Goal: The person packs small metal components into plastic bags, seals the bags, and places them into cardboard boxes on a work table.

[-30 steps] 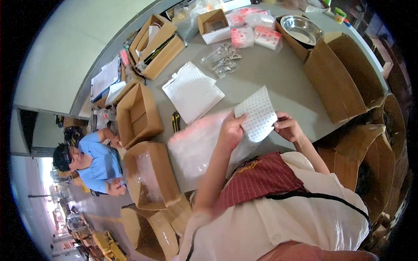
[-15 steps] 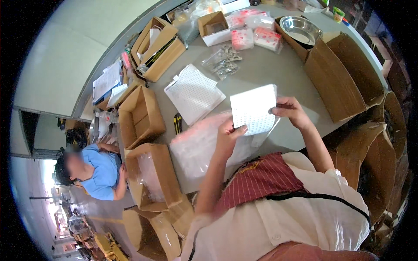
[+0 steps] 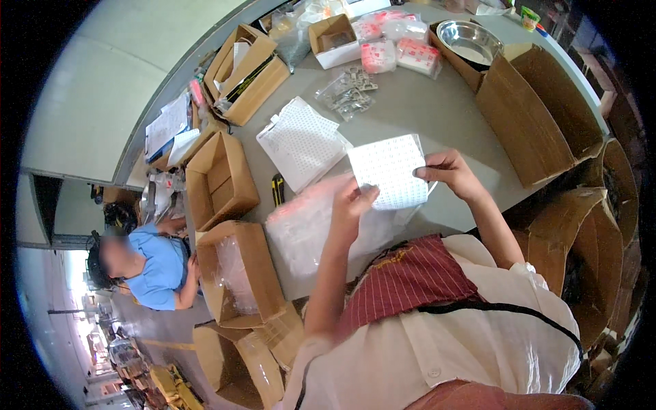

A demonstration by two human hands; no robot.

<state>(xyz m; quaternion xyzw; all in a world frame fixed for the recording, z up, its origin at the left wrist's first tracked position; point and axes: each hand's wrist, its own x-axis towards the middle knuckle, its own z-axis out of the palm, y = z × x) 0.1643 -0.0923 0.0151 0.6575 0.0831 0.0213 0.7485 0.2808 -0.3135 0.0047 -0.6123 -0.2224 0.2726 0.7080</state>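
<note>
A white sheet printed with rows of small marks (image 3: 387,167) is held up over the table between my hands. My left hand (image 3: 353,203) pinches its lower left corner. At the right edge, the thumb and fingers of my right hand (image 3: 447,174) grip it; a clear plastic edge shows beside the sheet there. Below it lies a pile of clear plastic bags (image 3: 301,236) with a pinkish edge. More dotted white sheets (image 3: 301,147) lie flat, overlapping, to the left of my hands. A yellow and black utility knife (image 3: 277,190) rests between those sheets and an open box.
Open cardboard boxes (image 3: 222,181) line the left side, one holding clear plastic (image 3: 236,273). Bagged metal parts (image 3: 350,92), red and white packets (image 3: 417,58) and a steel bowl (image 3: 468,42) sit farther back. A large carton (image 3: 523,126) stands right. A co-worker in blue (image 3: 160,263) is at left.
Both hands still hold the sheet. It has shifted slightly left and turned, so its printed face shows flatter. My left hand has moved a little left and up.
</note>
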